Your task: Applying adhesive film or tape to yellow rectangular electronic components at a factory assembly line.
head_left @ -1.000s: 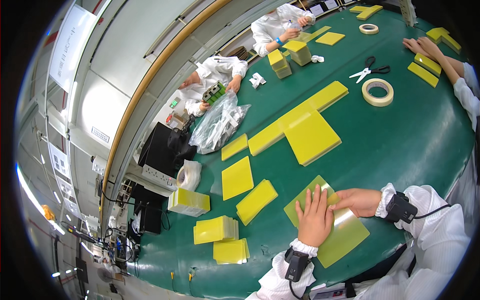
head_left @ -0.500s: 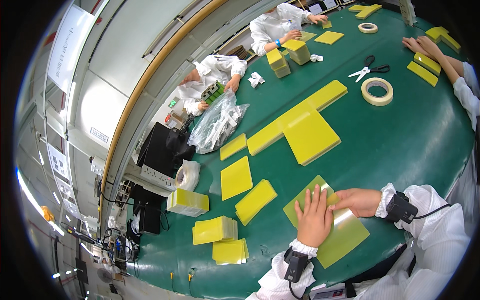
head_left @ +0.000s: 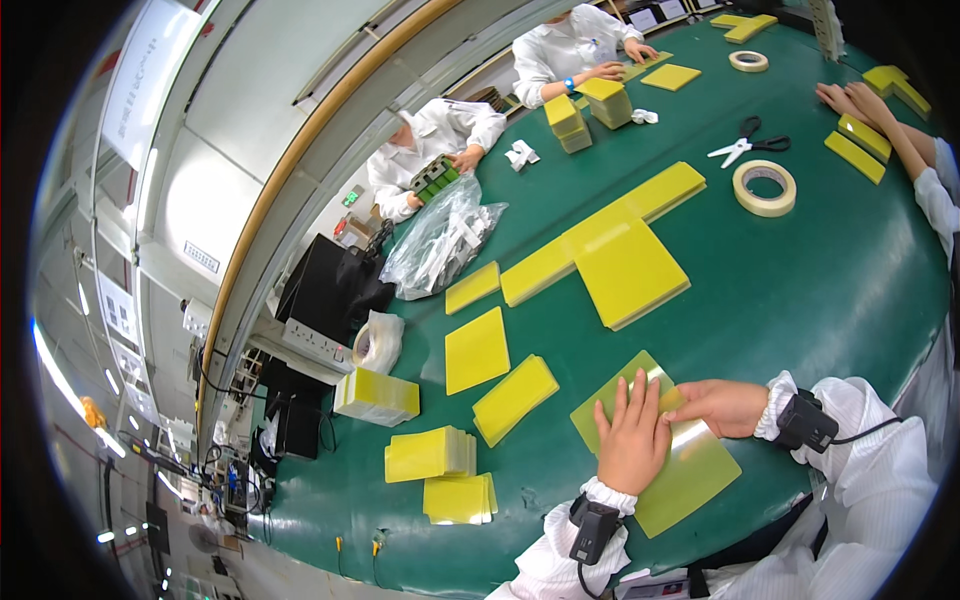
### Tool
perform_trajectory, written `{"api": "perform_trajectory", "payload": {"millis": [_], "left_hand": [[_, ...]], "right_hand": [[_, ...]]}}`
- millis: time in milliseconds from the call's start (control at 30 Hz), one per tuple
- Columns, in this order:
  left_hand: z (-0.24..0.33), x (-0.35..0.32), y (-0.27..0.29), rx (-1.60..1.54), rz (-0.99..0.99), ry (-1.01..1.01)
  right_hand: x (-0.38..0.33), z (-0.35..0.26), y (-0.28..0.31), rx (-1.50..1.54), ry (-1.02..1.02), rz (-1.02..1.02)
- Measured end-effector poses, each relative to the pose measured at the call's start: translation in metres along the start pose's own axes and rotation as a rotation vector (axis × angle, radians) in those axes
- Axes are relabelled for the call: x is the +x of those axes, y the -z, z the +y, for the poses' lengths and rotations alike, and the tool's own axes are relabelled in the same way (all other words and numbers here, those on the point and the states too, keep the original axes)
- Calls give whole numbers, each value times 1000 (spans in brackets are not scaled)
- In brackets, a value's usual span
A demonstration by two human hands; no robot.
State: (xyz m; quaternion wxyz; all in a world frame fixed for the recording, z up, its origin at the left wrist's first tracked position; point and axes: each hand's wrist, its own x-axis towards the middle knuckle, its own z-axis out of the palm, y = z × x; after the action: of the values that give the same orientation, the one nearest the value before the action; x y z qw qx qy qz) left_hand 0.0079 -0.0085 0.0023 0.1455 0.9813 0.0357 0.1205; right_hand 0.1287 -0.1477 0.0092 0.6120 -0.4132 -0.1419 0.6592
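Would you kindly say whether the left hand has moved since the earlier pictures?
No: the left hand shows no clear shift against the green table.

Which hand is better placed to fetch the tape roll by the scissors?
Right, probably: the right hand sits at the right edge of the yellow sheeting, nearer that tape roll; the left hand lies spread across the sheeting, farther away.

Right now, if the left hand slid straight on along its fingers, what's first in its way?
Past the edge of the translucent yellow sheet under it, the left hand would likely meet the large square yellow stack. Height is unclear; it might pass over.
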Motion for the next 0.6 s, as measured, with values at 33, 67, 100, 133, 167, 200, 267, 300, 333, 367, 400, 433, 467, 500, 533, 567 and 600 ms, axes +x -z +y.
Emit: {"api": "perform_trajectory", "payload": {"millis": [33, 67, 100, 133, 167, 200, 267, 300, 333, 367, 400, 433, 467, 500, 533, 567, 600], "left_hand": [[0, 0, -1, 3, 6, 13], [0, 1, -1, -1, 2, 5], [0, 1, -2, -5, -1, -2], [0, 1, 0, 2, 7, 13], [2, 1, 0, -10, 13, 8], [2, -1, 1, -21, 18, 2], [1, -1, -4, -1, 30, 11], [1, -1, -5, -3, 35, 6], [0, -1, -5, -5, 39, -1], [-1, -2, -4, 6, 36, 0], [-1, -4, -4, 7, 37, 9], [-1, -3, -3, 5, 37, 9], [0, -1, -3, 3, 37, 9], [0, -1, -3, 2, 43, 10], [1, -2, -4, 2, 39, 6], [1, -3, -4, 2, 33, 1], [0, -3, -4, 2, 34, 3]], "right_hand": [[1, 1, 1, -7, -8, -10], [1, 3, 2, -10, -7, 22], [1, 2, 2, -13, -6, 52], [-1, -1, -2, -23, -14, 38], [-5, -5, -7, -6, 1, 21], [-8, -8, -11, 11, 16, 5], [-8, -7, -9, -15, -24, 27], [-8, -8, -10, -16, -19, 29], [-7, -9, -10, -16, -13, 32], [-6, -9, -11, -8, -18, 33], [-5, -8, -12, -9, -25, 28], [-5, -9, -12, 8, -11, 15], [-6, -10, -12, 27, 4, 2], [-7, -10, -12, 20, 3, 1], [-8, -8, -11, 4, -7, 22], [-8, -8, -11, -12, -16, 43], [-8, -9, -12, -13, -17, 42]]}}
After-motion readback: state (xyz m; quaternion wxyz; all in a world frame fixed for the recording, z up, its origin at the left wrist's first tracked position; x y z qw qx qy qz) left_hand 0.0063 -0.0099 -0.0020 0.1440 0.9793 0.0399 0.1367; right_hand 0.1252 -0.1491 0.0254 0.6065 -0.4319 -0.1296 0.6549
